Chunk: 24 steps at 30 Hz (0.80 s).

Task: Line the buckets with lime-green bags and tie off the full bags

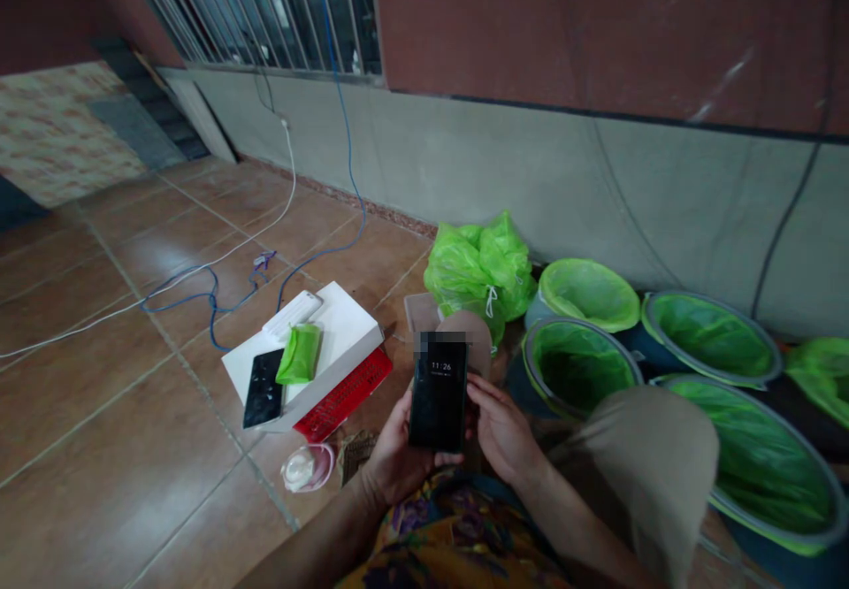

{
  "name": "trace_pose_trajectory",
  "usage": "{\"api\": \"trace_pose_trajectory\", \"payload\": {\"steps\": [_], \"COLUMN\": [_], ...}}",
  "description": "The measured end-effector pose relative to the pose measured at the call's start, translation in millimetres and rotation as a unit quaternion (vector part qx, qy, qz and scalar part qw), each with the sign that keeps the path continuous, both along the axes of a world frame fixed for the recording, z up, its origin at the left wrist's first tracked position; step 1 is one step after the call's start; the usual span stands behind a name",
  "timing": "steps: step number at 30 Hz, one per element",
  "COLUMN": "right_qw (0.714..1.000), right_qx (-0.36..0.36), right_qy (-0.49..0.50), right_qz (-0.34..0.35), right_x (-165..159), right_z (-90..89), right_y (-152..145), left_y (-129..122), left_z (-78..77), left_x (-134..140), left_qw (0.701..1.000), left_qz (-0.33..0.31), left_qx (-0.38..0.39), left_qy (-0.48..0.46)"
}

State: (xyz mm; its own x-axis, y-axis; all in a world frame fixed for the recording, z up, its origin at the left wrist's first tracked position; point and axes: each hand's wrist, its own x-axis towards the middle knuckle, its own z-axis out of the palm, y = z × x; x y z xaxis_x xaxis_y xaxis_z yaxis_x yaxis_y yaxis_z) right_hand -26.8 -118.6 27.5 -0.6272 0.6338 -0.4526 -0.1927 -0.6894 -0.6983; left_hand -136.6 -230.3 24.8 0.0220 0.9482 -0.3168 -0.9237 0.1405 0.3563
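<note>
Upright in front of my lap is a dark smartphone (438, 408), its screen black with the time 11:26 on it. My left hand (396, 456) wraps the phone's left side and lower edge. Against the right edge rest the fingers of my right hand (500, 425), also around the phone. To the left, a white box (348, 319) lies on the floor. On it are a second black phone (263, 388), a bright green packet (301, 353) and a white object (293, 313) that I cannot name. A red perforated basket (345, 397) shows under the box.
Several bins lined with green bags stand to my right, among them a near one (584, 363). Tied green bags (481, 266) sit by the wall. A pink cup-like container (309, 468) is on the tiles. Blue cable (325, 251) and white cable (265, 228) run across the floor.
</note>
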Motion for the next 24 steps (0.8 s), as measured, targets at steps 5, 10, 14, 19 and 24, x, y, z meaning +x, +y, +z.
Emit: {"api": "trace_pose_trajectory", "payload": {"steps": [5,10,14,19,24], "right_qw": [1.0,0.999,0.999,0.998,0.994], "right_qx": [-0.021,-0.034,-0.025,-0.024,-0.029], "right_qy": [0.004,-0.006,-0.007,-0.013,-0.015], "right_qz": [-0.006,-0.016,-0.033,-0.058,-0.107], "right_x": [1.4,1.8,4.6,12.6,24.0], "right_z": [2.4,6.8,8.0,7.2,2.0], "right_y": [0.4,1.9,5.5,12.2,19.7], "left_y": [1.0,4.1,11.7,27.3,45.4], "left_z": [0.2,-0.2,0.0,-2.0,-9.9], "left_x": [0.0,1.6,3.4,4.4,8.2], "left_qw": [1.0,1.0,1.0,0.999,0.995], "left_qz": [-0.009,-0.01,-0.019,-0.05,-0.094], "left_qx": [-0.001,0.002,0.014,0.018,0.018], "left_qy": [0.003,-0.001,0.006,0.001,-0.016]}}
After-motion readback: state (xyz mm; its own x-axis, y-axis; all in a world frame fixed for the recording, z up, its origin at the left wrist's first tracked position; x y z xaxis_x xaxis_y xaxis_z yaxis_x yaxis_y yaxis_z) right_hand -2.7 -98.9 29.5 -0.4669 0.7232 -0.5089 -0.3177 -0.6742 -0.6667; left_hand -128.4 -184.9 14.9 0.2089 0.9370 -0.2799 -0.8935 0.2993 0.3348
